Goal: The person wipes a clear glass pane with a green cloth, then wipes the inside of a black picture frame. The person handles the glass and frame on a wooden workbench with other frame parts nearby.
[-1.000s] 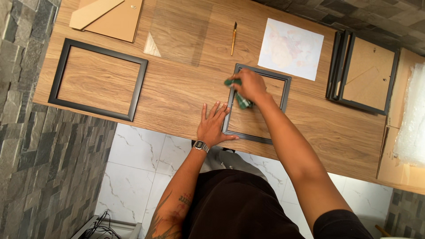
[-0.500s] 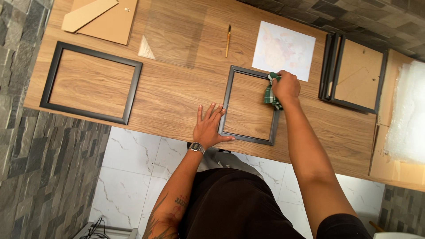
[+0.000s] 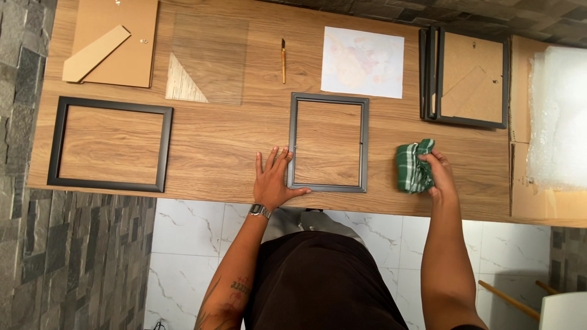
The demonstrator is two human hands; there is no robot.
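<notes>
A small dark picture frame lies flat on the wooden table, empty, with the wood showing through it. My left hand rests flat on the table with fingers spread, touching the frame's lower left corner. My right hand holds a crumpled green and white checked cloth on the tabletop, to the right of the frame and apart from it.
A larger black frame lies at the left. Behind are a cardboard backing with a stand, a clear pane, a thin brush, a pale painted sheet, stacked frames and bubble wrap.
My right hand has carried the cloth off the small frame's right edge and down onto the table to its right. My left hand has stayed by the frame's lower left corner.
</notes>
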